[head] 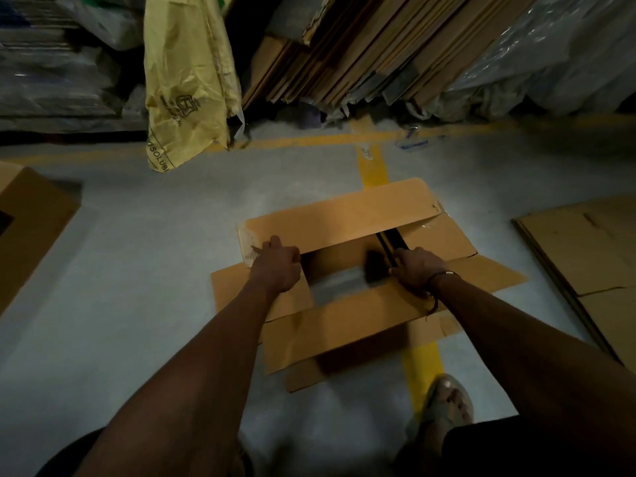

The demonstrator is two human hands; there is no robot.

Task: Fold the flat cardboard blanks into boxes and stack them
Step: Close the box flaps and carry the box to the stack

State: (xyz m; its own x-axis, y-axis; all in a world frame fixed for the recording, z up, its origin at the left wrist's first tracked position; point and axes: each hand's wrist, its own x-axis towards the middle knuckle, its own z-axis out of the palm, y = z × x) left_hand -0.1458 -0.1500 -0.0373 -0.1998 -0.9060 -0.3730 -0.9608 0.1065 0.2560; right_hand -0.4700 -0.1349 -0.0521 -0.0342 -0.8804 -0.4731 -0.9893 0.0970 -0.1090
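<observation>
A half-formed cardboard box [361, 270] sat on the grey floor [137, 270] across a yellow line [373, 166], its four flaps spread outward. The left hand [275, 266] grasped the far flap's edge and the right hand [414, 266] curled over the right flap's edge. A flat blank stack [585, 249] lay right, another box [31, 228] left, leaning cardboard sheets [361, 56] and a yellow sack [186, 80] behind

box [347, 304] centre frame on floor [137, 270] | flat blanks [592, 249] right edge | leaning sheets [361, 56] top | folded box [31, 228] left edge
</observation>
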